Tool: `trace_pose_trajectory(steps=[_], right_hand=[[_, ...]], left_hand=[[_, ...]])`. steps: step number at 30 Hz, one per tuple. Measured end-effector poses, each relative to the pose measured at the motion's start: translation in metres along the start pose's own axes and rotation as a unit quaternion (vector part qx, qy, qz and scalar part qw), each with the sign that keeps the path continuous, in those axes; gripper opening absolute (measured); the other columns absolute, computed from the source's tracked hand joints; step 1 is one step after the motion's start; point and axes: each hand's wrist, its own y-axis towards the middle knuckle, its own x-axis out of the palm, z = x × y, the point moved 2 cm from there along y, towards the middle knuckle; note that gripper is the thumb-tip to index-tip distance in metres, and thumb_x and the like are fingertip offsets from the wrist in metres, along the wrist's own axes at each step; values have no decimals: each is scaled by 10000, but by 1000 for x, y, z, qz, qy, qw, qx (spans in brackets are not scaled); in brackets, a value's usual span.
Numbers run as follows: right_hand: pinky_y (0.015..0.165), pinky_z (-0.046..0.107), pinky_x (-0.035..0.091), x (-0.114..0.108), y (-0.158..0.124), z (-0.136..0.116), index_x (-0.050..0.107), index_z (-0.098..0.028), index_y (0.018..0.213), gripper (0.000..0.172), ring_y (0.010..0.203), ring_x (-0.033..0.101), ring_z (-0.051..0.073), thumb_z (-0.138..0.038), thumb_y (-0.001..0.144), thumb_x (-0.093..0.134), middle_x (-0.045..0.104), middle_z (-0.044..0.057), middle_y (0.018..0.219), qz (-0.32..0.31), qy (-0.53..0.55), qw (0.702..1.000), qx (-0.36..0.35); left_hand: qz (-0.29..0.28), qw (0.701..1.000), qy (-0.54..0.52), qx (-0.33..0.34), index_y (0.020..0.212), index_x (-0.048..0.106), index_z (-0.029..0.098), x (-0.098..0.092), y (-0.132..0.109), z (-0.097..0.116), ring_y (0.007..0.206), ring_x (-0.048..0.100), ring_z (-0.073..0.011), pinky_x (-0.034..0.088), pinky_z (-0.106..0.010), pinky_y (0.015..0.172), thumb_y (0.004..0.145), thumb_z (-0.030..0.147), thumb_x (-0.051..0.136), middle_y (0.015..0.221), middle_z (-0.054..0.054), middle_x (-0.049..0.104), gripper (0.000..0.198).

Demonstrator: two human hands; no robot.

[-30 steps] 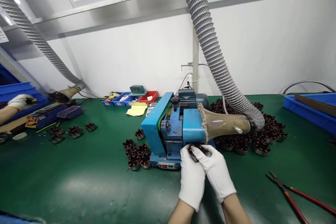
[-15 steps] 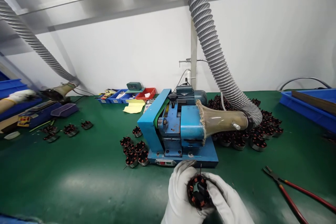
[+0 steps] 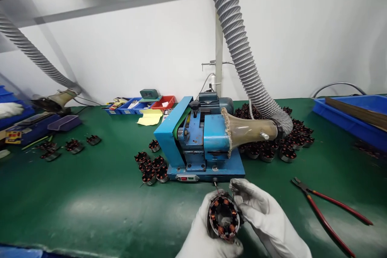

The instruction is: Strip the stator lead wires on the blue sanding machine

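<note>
Both gloved hands hold a stator up near the bottom of the view, its open face with copper windings turned toward the camera. The left hand cups it from below and the left, fingers curled against its rim; the right hand pinches its right edge (fingertips pressed to the metal ring). Just beyond the fingertips stands the blue machine. Red pliers lie well right of the right hand's fingers.
</note>
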Motion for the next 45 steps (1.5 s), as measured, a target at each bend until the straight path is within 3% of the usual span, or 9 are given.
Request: trace_pose_trajectory(steps=[4,10,14,18,23,25,28,34,45], right_hand=[[702,276,488,10,-1,-1,701,-241,947,406,709,616,160,-379,577,795,683,29,812,11,-16,1000,2],[617,262,497,20,1,-3,726,-179,564,176,645,612,179,-331,534,811,682,50,661,72,-132,985,-86],[419,134,423,12,13,-9,720,-169,626,185,456,521,60,-282,528,829,649,-4,558,118,61,990,-52],[478,116,481,-4,26,-13,707,-189,706,230,520,562,54,-251,523,832,672,-29,666,166,198,959,-118],[723,319,550,4,31,17,707,-191,805,384,776,665,232,-367,484,821,727,75,838,117,-74,979,-147],[778,379,531,10,34,27,694,-189,861,476,854,653,290,-349,435,831,717,104,918,107,-202,960,-162],[811,397,509,15,45,31,649,-185,965,450,894,642,293,-348,562,765,699,112,969,125,-314,927,-159],[809,393,490,18,69,22,644,-179,932,338,881,637,276,-364,654,702,692,99,945,115,-362,908,-176],[818,397,484,18,72,19,655,-183,907,306,877,638,269,-393,686,676,698,99,931,99,-343,919,-168]], left_hand=[[35,999,10,9,966,551,208,10,-2,2,857,637,-218,502,-284,739,384,-47,619,919,-27,672,639],[103,978,128,124,933,531,257,9,-9,-2,835,625,-205,526,-259,590,465,54,679,955,-18,608,531],[117,967,167,154,939,508,267,8,-8,-6,683,609,-158,520,-264,553,595,120,637,824,1,576,395],[169,931,236,221,924,538,230,5,2,-1,852,577,-189,492,-324,793,452,58,659,966,-19,536,517],[148,919,288,226,1054,564,236,-1,30,0,1050,535,-226,409,-362,941,563,64,610,1112,-49,561,522],[154,930,248,223,1013,597,233,-4,42,-3,1043,551,-220,415,-344,937,660,94,573,1084,-57,599,381],[171,955,157,186,1004,604,225,-6,59,-7,967,599,-209,458,-325,882,730,147,541,1024,-61,646,291],[194,965,65,163,924,602,209,-5,82,-3,885,623,-186,476,-304,854,716,178,573,927,-46,674,212],[191,967,72,153,884,561,195,0,90,-2,839,613,-159,479,-296,823,748,109,471,893,-47,652,184]])
